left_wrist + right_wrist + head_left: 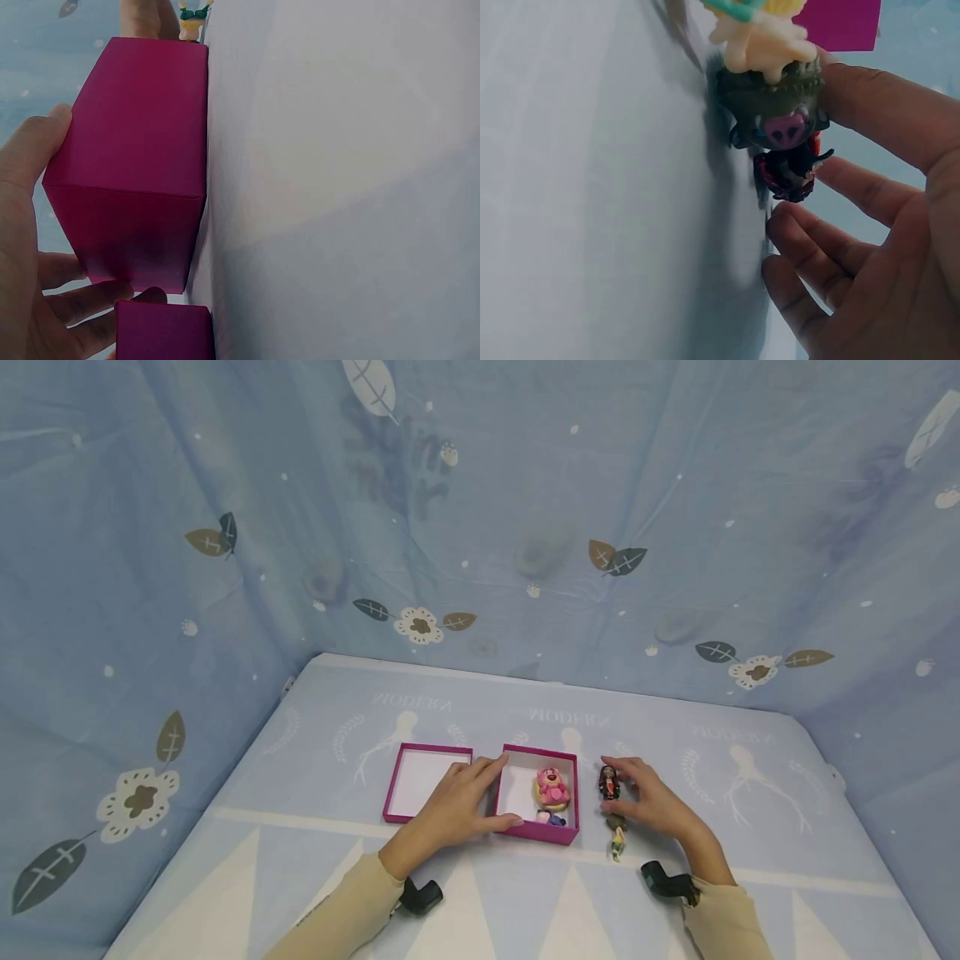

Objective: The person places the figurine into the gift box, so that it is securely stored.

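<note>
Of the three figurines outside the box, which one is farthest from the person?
The black-haired figurine, at the row's far end; the pink-snouted figurine is in the middle, the yellow-haired figurine nearest the person.

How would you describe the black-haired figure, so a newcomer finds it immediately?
On the table, right of the magenta box, small figures line up beside the right hand. Take the one at the far end. Its long black hair and red clothing set it apart from the boar and the yellow-haired figure.
</note>
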`<state>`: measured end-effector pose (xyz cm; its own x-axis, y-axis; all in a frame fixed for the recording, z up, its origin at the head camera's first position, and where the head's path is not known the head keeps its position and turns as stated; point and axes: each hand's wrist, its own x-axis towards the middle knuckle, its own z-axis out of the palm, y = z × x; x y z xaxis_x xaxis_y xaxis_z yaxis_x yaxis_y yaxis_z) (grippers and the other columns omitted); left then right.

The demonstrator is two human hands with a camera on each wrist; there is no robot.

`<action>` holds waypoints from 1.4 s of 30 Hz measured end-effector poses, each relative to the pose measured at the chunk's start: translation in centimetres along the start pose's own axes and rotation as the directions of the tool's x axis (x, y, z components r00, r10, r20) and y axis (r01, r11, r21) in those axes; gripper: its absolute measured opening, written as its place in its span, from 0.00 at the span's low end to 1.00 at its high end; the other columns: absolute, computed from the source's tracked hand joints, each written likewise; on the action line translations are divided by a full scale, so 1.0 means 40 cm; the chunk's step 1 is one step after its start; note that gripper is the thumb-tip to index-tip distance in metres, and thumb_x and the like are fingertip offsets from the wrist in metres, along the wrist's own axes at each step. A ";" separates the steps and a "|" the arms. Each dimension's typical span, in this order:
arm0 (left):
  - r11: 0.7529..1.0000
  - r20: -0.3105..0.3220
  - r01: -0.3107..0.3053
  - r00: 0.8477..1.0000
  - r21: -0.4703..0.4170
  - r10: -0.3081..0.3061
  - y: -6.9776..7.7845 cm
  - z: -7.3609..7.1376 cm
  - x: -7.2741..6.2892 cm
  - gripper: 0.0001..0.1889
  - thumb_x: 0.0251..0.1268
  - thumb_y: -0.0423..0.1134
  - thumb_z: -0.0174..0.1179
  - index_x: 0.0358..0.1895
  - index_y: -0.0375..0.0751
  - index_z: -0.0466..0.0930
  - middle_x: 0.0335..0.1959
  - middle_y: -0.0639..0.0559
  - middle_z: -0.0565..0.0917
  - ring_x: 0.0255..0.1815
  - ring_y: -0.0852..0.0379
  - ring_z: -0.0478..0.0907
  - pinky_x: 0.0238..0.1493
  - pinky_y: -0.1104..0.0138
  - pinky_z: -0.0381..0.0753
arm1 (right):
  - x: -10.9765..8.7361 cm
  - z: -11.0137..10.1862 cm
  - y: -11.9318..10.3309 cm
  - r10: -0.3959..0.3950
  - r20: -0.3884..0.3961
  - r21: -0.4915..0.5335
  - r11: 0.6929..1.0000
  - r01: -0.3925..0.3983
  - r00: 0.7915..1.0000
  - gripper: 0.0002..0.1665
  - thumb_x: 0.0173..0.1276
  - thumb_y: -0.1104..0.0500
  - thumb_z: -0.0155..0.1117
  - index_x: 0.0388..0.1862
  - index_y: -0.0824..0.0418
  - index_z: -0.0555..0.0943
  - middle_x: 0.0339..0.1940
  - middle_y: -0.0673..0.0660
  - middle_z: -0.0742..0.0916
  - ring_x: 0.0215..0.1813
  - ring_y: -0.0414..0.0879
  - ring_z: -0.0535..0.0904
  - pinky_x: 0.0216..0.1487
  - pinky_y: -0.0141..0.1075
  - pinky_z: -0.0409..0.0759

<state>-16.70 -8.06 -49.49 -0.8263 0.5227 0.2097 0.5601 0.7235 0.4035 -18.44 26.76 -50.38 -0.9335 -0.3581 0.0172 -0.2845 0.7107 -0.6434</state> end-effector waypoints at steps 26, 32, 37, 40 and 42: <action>1.000 0.010 0.008 1.000 0.020 -0.008 -0.001 0.003 0.002 0.50 0.54 0.71 0.60 0.76 0.46 0.59 0.64 0.48 0.75 0.61 0.54 0.74 0.62 0.58 0.68 | 0.006 0.008 0.008 0.032 -0.021 -0.002 0.999 -0.032 0.999 0.43 0.59 0.53 0.74 0.70 0.65 0.69 0.54 0.63 0.75 0.50 0.51 0.70 0.51 0.49 0.72; 1.000 0.005 0.002 1.000 0.019 -0.002 -0.001 0.003 0.002 0.50 0.54 0.71 0.61 0.76 0.45 0.59 0.63 0.48 0.76 0.61 0.54 0.74 0.61 0.57 0.68 | 0.010 0.010 0.009 0.057 -0.023 -0.008 0.998 -0.057 0.998 0.44 0.59 0.52 0.74 0.70 0.66 0.69 0.52 0.61 0.75 0.48 0.50 0.70 0.50 0.46 0.72; 1.000 0.007 0.005 1.000 0.015 -0.005 0.000 0.001 0.001 0.51 0.54 0.70 0.61 0.76 0.45 0.59 0.63 0.48 0.76 0.61 0.54 0.74 0.62 0.57 0.68 | 0.013 0.013 0.004 0.055 -0.053 -0.004 0.998 -0.055 0.997 0.42 0.57 0.52 0.76 0.68 0.65 0.72 0.50 0.59 0.76 0.46 0.48 0.70 0.47 0.43 0.72; 1.000 0.004 0.001 1.000 0.014 -0.002 0.000 0.001 0.001 0.51 0.54 0.70 0.61 0.76 0.45 0.59 0.63 0.48 0.76 0.61 0.54 0.74 0.62 0.57 0.68 | 0.013 0.013 0.000 0.053 -0.074 0.001 0.999 -0.053 0.996 0.41 0.55 0.53 0.77 0.66 0.65 0.73 0.49 0.59 0.76 0.45 0.48 0.70 0.46 0.41 0.72; 1.000 0.000 -0.002 1.000 0.014 0.002 -0.001 0.001 0.001 0.50 0.54 0.70 0.61 0.76 0.45 0.59 0.63 0.48 0.76 0.61 0.54 0.75 0.61 0.57 0.68 | 0.013 0.013 -0.002 0.057 -0.080 0.005 0.998 -0.056 0.995 0.41 0.55 0.54 0.77 0.66 0.65 0.74 0.49 0.59 0.76 0.44 0.48 0.70 0.45 0.40 0.72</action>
<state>-16.75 -8.02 -49.54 -0.8251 0.5243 0.2104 0.5626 0.7288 0.3902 -18.79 26.21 -50.73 -0.9626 -0.2677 0.0420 -0.2303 0.7269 -0.6470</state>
